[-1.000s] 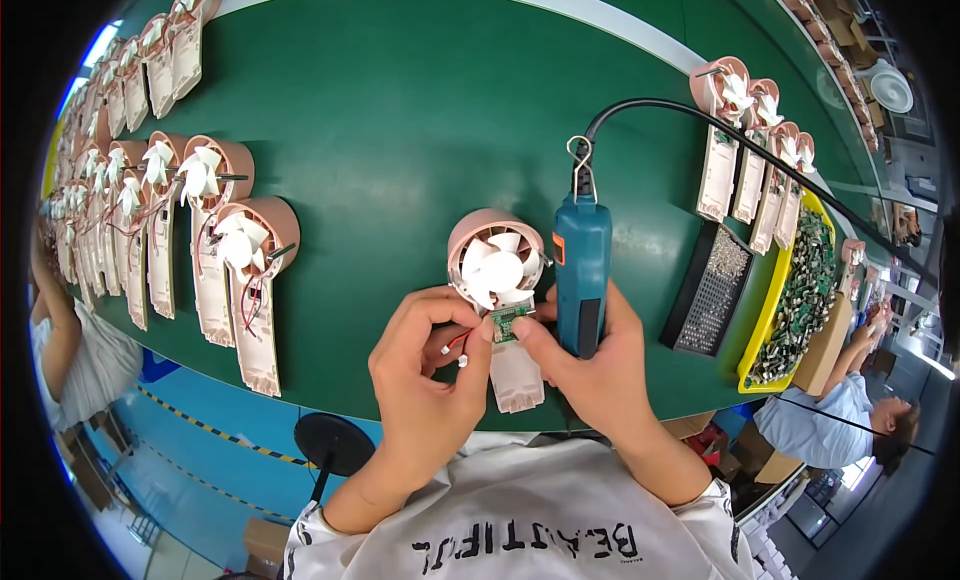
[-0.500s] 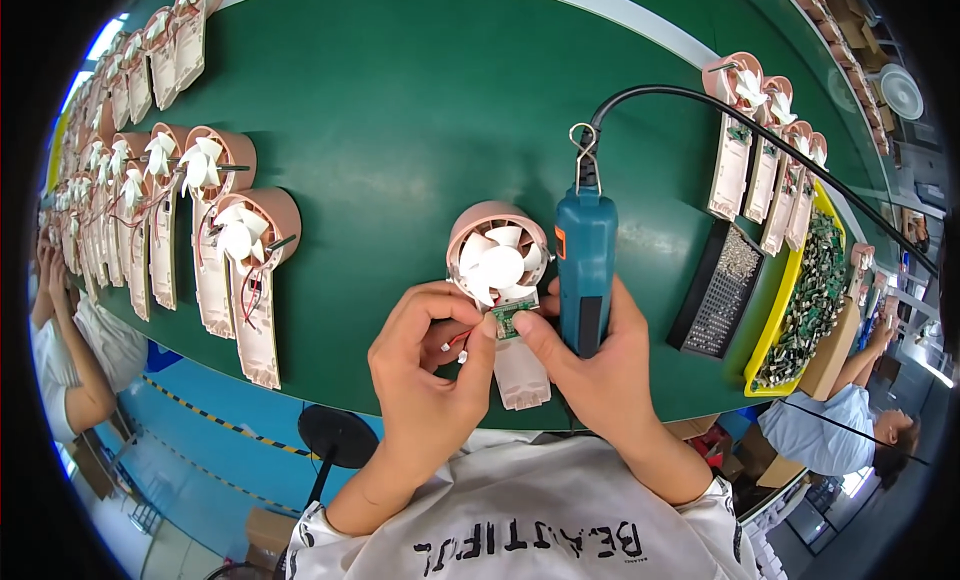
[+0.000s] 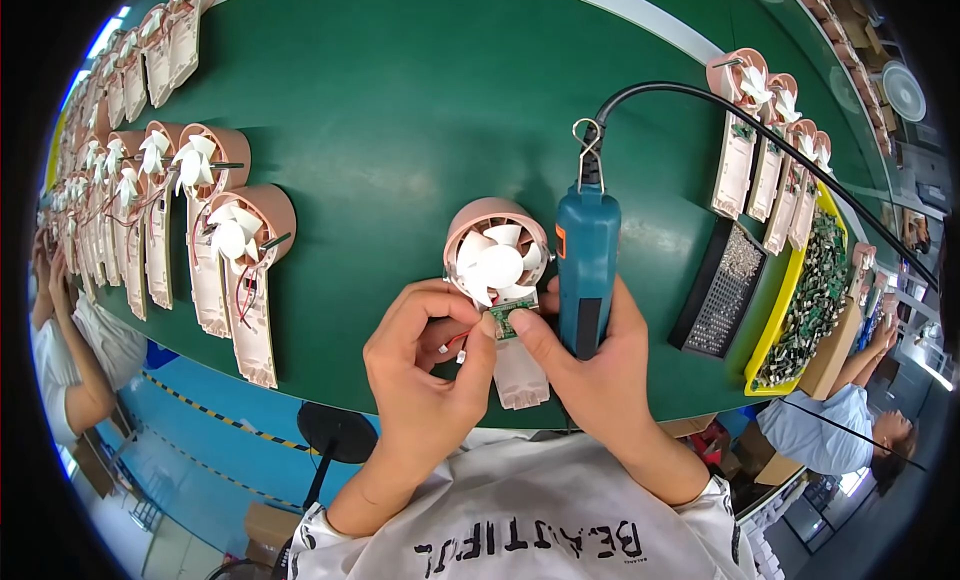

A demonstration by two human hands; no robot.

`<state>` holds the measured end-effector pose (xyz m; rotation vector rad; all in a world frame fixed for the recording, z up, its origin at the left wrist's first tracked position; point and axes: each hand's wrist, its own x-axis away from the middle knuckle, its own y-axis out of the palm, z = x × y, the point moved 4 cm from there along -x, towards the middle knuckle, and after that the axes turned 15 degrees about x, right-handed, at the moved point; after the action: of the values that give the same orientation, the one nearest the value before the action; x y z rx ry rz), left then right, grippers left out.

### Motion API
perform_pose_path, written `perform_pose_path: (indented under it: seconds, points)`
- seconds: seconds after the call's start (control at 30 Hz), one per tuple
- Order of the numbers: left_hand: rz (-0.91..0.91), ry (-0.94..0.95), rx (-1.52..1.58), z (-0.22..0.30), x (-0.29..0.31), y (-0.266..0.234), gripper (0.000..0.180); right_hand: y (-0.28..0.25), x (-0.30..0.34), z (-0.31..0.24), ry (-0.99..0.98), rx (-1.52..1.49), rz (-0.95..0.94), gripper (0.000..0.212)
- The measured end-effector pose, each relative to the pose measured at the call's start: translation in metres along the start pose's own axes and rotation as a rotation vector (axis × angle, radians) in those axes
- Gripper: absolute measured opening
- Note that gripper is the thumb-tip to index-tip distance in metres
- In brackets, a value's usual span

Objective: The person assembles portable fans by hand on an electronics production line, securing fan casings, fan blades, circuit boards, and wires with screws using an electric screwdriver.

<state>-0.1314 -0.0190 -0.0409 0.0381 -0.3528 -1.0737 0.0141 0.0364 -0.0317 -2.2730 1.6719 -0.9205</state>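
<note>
A pink handheld-fan half shell (image 3: 522,375) lies on the table in front of me, with white fan blades (image 3: 497,259) in its round head. Over its handle, a small green circuit board (image 3: 512,318) is pinched at its left edge by my left hand (image 3: 428,355). Red wires with white connectors (image 3: 461,356) stick out by those fingers. My right hand (image 3: 603,370) grips a teal electric screwdriver (image 3: 587,270), its cord end pointing away from me. The right thumb also presses on the board. Fingers hide the board's underside.
Rows of similar fan shells (image 3: 240,235) stand at the left, others (image 3: 738,150) at the far right. A black tray of screws (image 3: 697,315) and a yellow bin of circuit boards (image 3: 757,388) sit at right. The screwdriver's black cable (image 3: 690,87) arches rightward. Other people sit at both sides.
Both hands stay on the board and screwdriver with hardly any movement. The view has shifted very slightly.
</note>
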Motion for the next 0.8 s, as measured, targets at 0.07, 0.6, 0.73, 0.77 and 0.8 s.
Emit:
perform_pose_path:
  seconds: [0.07,0.6,0.73,0.77,0.8]
  points:
    - [-0.015,-0.008,0.007,-0.0015,0.0005,-0.0018,0.012,0.0007,0.0006,-0.0007,-0.005,-0.001,0.006,0.035]
    - [-0.137,0.177,-0.147,0.0008,0.0049,-0.0026,0.033,0.0023,-0.0032,0.0005,0.001,0.027,-0.016,0.037]
    - [-0.162,0.148,-0.191,0.0024,0.0032,-0.006,0.034,-0.0007,-0.0028,0.0033,0.077,-0.095,-0.07,0.037]
    - [-0.165,0.17,-0.208,0.0028,0.0035,-0.0057,0.034,-0.0007,-0.0024,0.0044,0.078,-0.094,-0.074,0.037]
    - [-0.167,0.191,-0.225,0.0031,0.0038,-0.0052,0.034,-0.0006,-0.0014,0.0059,0.084,-0.109,-0.075,0.036]
